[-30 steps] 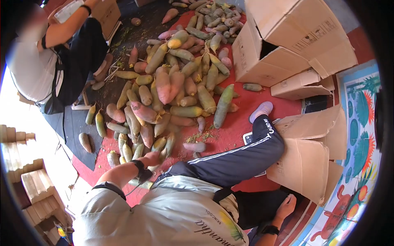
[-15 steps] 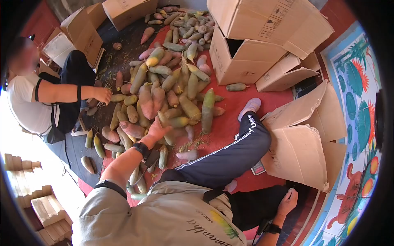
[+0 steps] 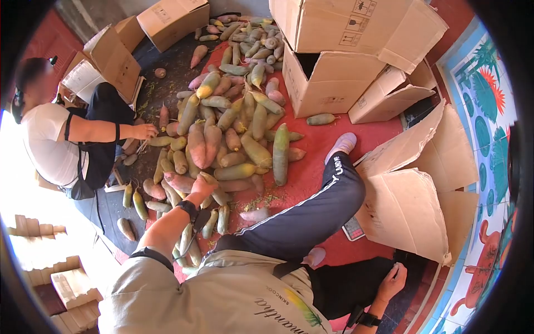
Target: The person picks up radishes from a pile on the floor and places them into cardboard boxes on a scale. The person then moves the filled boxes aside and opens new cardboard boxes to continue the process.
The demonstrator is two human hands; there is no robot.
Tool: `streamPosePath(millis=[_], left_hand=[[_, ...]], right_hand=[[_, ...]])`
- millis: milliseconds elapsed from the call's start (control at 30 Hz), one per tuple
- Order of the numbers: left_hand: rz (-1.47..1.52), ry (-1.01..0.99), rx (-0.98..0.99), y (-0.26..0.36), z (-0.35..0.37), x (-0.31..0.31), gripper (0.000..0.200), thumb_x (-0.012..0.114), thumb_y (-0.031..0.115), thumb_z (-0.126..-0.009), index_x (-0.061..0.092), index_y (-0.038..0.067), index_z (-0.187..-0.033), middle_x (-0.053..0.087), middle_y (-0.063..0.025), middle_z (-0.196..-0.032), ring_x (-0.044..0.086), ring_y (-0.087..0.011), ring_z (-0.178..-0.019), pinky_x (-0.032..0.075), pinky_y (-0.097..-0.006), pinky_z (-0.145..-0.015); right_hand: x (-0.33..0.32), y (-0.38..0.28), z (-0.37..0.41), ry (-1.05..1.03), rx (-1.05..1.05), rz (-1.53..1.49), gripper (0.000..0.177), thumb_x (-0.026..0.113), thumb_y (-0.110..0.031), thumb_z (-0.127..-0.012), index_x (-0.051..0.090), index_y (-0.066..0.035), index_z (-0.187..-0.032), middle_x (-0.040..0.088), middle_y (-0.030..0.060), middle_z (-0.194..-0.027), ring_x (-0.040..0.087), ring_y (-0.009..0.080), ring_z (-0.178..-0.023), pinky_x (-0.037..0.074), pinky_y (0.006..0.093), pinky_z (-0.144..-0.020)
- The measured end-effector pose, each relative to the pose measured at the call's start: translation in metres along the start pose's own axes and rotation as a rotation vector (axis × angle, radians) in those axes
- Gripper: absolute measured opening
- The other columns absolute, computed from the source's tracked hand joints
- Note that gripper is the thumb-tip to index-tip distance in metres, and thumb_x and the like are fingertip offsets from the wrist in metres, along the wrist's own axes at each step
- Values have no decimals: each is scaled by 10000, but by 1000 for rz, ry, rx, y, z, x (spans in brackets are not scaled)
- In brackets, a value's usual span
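Note:
My left hand (image 3: 203,186) is closed round one end of a green radish (image 3: 218,192) at the near side of a large pile. Pink-red radishes (image 3: 196,146) and yellow-green ones lie just beyond it. Several green radishes (image 3: 223,219) rest beside my left wrist, near my leg. A big green radish (image 3: 281,155) lies apart at the pile's right edge. On the right, my right hand (image 3: 394,281) rests by the black cloth (image 3: 345,283) over my leg, its fingers curled; whether it grips the cloth is unclear.
A co-worker (image 3: 55,139) sits at the left, a hand at the pile's edge. Open cardboard boxes (image 3: 409,206) stand at the right, with more boxes (image 3: 173,21) at the back left. A calculator (image 3: 353,229) lies by my knee. Light blocks (image 3: 72,284) are stacked at lower left.
My left hand has moved back and slightly left, toward me, with a radish in it. The co-worker's head has turned and the hand has shifted slightly. My right hand has barely moved.

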State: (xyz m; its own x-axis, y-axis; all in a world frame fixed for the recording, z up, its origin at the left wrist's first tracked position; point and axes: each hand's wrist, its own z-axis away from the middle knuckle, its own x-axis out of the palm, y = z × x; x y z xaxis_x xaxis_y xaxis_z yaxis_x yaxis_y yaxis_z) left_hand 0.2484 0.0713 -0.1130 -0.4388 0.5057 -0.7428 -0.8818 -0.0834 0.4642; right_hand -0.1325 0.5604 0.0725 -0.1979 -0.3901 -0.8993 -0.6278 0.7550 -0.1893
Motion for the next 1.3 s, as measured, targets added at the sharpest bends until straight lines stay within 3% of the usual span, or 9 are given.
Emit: streamPosePath(millis=[100,267,600,667,733,800,867,1000,1300], left_hand=[[91,108,-135,5,-1,-6,726,712,280,-682,358,-7,-1248,560,-231,-1083,527,-360,-1061,430,-405,-892],[-159,648,177,27,-22,-24,726,679,277,-697,335,25,-1284,474,-216,-1115,437,-390,-1101,382,-431,-931],[-21,401,-218,29,-81,-29,884,672,275,-670,198,42,-1378,480,-287,-1198,484,-378,-1123,408,-393,-941],[-82,374,-241,26,-86,-31,993,689,543,-637,236,27,-1355,506,-245,-1189,505,-351,-1121,425,-387,-931],[-109,351,-228,8,-109,-32,725,685,433,-692,414,5,-1211,577,-230,-1079,574,-356,-1023,475,-391,-857],[-539,301,117,-68,-185,-18,324,642,264,-764,539,23,-954,631,-155,-887,638,-304,-819,518,-375,-714],[119,-209,67,-69,-164,-59,163,495,161,-865,612,49,-849,607,-38,-746,593,-197,-719,440,-279,-641],[1197,-451,-173,-5,-70,-85,102,559,141,-826,530,68,-762,526,-10,-661,529,-177,-593,457,-301,-563],[1146,-918,372,177,81,-94,465,569,129,-838,391,-21,-1241,590,-100,-962,594,-207,-868,489,-385,-813]], right_hand=[[0,-3,-1,11,-6,-20,119,498,-29,-844,587,29,-899,587,172,-852,574,331,-780,466,380,-708],[2,-4,-1,33,-17,-33,113,503,-28,-842,584,30,-895,583,171,-842,573,328,-772,465,376,-703],[-1,-7,-1,68,-20,-35,66,520,-15,-822,571,7,-858,559,160,-792,552,329,-723,450,378,-659],[-1,-8,-2,73,-13,-37,64,523,-14,-821,571,5,-859,559,159,-791,551,330,-721,450,379,-657],[0,-11,-5,81,-10,-49,62,526,-14,-819,570,4,-859,558,158,-791,550,331,-719,450,379,-656],[0,-12,-6,66,-10,-63,60,532,-14,-815,574,7,-853,561,158,-787,551,331,-718,450,384,-652],[2,-15,-9,88,-19,-81,60,534,-12,-813,575,10,-850,563,160,-785,552,332,-717,450,386,-650],[4,-19,-14,113,-67,-110,56,539,-8,-805,579,20,-833,566,170,-771,555,338,-713,453,388,-648],[-25,-81,-35,3,-84,-421,72,545,18,-778,588,16,-836,596,149,-773,592,290,-711,473,346,-663]])
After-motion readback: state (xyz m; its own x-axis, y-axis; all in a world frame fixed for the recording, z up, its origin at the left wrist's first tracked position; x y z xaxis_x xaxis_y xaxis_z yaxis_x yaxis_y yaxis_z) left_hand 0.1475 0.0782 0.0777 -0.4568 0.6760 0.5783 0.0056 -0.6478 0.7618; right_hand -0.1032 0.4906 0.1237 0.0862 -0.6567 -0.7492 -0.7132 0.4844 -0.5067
